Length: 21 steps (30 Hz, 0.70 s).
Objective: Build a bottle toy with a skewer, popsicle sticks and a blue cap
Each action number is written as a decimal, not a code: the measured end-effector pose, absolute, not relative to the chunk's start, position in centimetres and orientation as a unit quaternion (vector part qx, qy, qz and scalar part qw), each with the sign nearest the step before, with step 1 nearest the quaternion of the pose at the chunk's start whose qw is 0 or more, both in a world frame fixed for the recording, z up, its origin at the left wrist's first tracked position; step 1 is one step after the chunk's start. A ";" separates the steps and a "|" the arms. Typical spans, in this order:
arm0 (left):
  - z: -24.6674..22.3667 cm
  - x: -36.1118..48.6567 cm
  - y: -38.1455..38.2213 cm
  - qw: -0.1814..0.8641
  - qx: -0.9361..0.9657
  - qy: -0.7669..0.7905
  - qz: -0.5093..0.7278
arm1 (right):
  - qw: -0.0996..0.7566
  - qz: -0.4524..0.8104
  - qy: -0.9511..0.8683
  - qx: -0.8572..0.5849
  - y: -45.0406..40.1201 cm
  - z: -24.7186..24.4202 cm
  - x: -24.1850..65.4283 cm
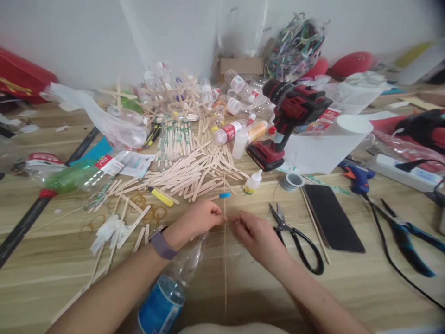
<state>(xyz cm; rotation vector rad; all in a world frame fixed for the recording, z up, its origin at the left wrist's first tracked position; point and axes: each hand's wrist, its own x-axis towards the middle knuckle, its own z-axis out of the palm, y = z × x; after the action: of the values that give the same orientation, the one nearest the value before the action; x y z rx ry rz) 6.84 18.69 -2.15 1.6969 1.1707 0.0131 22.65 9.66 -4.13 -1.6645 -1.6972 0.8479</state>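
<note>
A thin wooden stick (225, 264) runs upright in the picture toward me, with a small blue bottle cap (225, 195) near its far end. Fingertips of my left hand (200, 218) pinch together at the stick, just below the cap. To the right of it, my right hand (252, 234) is closed with thumb and forefinger together; anything between them is too small to make out. Under my left forearm lies a clear plastic bottle with a blue label (162, 304). Black-handled scissors (295, 236) lie beside my right hand.
Craft sticks (187, 174) are heaped ahead, with plastic bottles (231, 132) behind. A red cordless drill (288, 120) stands beyond a small glue bottle (253, 182). On the right are a phone (333, 218), pliers (406, 236) and a blue glue gun (358, 176). A yellow cutter (162, 196) lies left.
</note>
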 end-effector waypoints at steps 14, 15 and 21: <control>-2.3 6.7 18.7 0.509 0.708 0.490 0.020 | 0.250 0.182 -0.752 -0.583 10.2 -3.6 23.3; -2.3 6.7 18.6 0.507 0.709 0.490 0.025 | 0.240 0.162 -0.766 -0.574 10.4 -3.4 23.4; -1.4 6.6 18.2 0.527 0.707 0.465 0.079 | 0.192 0.077 -0.848 -0.488 12.0 -2.1 23.7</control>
<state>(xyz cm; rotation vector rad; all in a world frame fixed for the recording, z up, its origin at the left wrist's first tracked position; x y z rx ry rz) 6.59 18.16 -1.42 1.6890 1.1126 0.1880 23.72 12.03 -2.10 -1.3705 -2.3806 0.2167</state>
